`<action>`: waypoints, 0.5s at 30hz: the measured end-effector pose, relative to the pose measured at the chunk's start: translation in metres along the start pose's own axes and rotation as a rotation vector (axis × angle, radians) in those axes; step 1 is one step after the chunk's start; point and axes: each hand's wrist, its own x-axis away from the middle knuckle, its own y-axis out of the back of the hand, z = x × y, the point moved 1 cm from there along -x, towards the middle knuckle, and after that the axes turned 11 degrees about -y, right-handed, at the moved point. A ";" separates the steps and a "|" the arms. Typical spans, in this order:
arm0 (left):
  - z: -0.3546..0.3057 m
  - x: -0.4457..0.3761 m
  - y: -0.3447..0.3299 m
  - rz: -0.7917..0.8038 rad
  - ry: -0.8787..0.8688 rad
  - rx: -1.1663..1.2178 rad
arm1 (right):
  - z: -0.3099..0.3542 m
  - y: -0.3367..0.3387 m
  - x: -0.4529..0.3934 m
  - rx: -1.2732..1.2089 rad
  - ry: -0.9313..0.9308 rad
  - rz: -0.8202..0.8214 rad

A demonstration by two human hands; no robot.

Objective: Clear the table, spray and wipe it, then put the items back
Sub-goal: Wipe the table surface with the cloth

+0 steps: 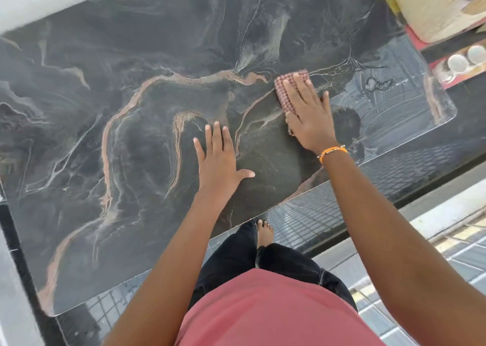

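Observation:
The table (110,64) has a dark marble-patterned top with pale and tan veins, and nothing stands on it. My right hand (309,114) lies flat on a folded red-and-white checked cloth (285,82), pressing it onto the right half of the top. Only the cloth's far and left edges show past my fingers. My left hand (219,159) rests flat on the tabletop near the front edge, fingers spread, holding nothing. A wet smear (378,84) and streaks glisten on the surface to the right of the cloth.
Beyond the table's right end stand a pale woven basket (431,9) and a red tray with small white round items (462,61). Dark tiled floor (315,219) lies under the front edge, where my bare foot shows. A white wall runs along the far left side.

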 end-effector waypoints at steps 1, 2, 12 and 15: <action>0.000 -0.005 0.001 0.012 -0.010 0.010 | -0.019 0.007 -0.001 -0.017 -0.070 -0.017; 0.000 -0.009 0.002 0.022 -0.017 0.019 | -0.037 0.014 0.001 -0.032 -0.143 -0.038; 0.007 -0.011 -0.002 -0.002 -0.055 0.002 | -0.016 0.003 0.039 -0.094 -0.425 -0.141; 0.007 -0.010 -0.001 -0.005 -0.060 -0.016 | 0.043 -0.018 0.034 -0.044 -0.169 -0.054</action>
